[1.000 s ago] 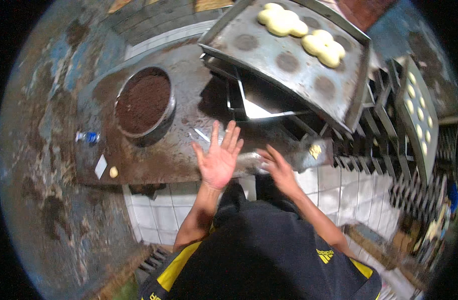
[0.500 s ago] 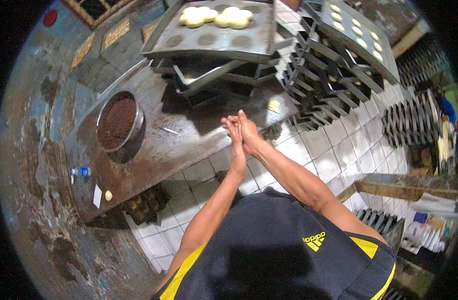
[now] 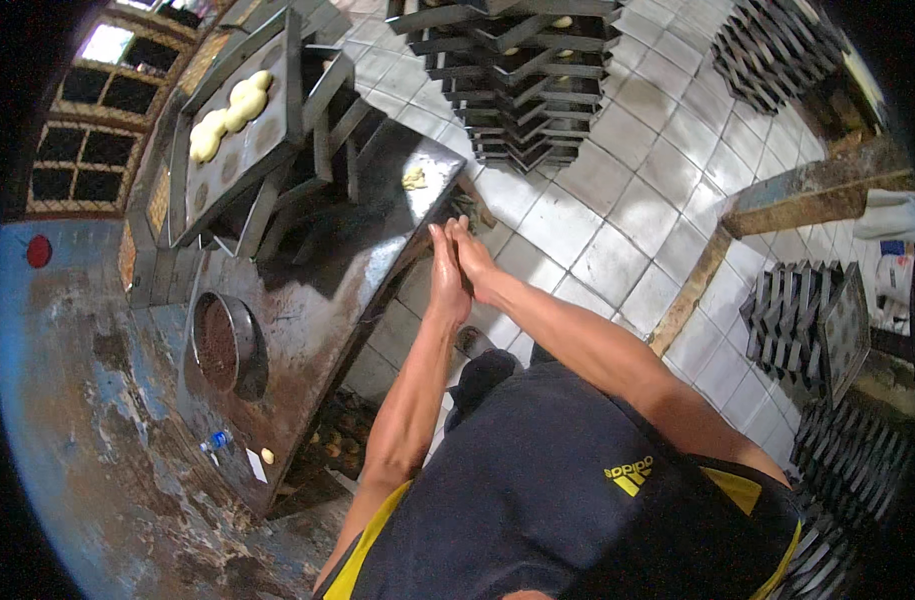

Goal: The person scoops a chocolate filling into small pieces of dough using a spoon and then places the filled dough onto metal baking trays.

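My left hand (image 3: 445,266) and my right hand (image 3: 469,262) meet palm to palm beside the worktable's right edge, fingers extended; whatever may lie between the palms is hidden. On the worn metal table (image 3: 307,350) are a steel bowl (image 3: 219,340) of dark brown crumbly material, a plastic bottle (image 3: 215,440), a white card (image 3: 256,464), a small dough piece (image 3: 267,455) and pale scraps (image 3: 413,178). A tray (image 3: 235,180) with clustered pale dough balls rests on stacked trays at the table's far end.
Tall stacks of angled trays stand on the white tiled floor (image 3: 617,250): one ahead (image 3: 507,85), others at the far right (image 3: 767,50) and right (image 3: 797,325). A raised ledge (image 3: 817,190) crosses at the right. A peeling blue wall (image 3: 47,330) and barred window (image 3: 87,150) are left.
My hands, apart a second ago with the left palm showing, have come together. The view has turned right, so the table and dough tray now sit further left and more tiled floor shows.
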The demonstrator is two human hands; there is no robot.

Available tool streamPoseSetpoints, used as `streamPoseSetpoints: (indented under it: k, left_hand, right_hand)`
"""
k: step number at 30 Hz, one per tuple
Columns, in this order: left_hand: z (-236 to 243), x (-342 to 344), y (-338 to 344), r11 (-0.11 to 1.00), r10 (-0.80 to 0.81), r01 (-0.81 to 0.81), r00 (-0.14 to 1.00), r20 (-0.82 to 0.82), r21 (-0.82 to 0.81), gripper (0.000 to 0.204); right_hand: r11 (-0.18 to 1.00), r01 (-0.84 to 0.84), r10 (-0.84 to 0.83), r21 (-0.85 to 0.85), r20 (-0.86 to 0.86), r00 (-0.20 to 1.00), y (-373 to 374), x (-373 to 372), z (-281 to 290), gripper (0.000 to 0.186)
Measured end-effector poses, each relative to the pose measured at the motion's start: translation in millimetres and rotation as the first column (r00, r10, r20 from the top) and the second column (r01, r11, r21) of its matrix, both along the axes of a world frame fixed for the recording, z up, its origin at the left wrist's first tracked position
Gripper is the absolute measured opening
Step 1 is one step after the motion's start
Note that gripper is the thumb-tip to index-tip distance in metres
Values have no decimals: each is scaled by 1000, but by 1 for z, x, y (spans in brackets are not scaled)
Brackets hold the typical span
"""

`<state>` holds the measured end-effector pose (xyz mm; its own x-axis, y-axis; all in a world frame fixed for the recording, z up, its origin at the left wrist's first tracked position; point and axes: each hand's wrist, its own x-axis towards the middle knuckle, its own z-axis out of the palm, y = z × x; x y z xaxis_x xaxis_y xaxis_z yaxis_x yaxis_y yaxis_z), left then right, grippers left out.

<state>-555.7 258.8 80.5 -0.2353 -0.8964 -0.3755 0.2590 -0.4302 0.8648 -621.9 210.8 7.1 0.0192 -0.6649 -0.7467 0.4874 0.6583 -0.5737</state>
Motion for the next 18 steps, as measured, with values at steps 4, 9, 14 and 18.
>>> streamPoseSetpoints:
  k: [4,9,14,18]
  left_hand:
    - [-14,-23,3,979,-188,199,968,168,-53,91]
    - [-23,-24,1,973,-67,37,990,125,226,97]
    - [-15,-34,12,985,-155,131,957,247,112,100]
    - [-4,-34,9,934,-130,17,947,293,357,108]
  right_hand:
    - [997,83,-82,-8,112,990,1,-26,8,64]
    - [1000,-12,14,-13,101,995,9,-27,18,66]
    - [985,81,-71,-150,74,995,-8,-24,-1,69]
    - [996,86,-85,25,-51,995,-15,-10,-21,68]
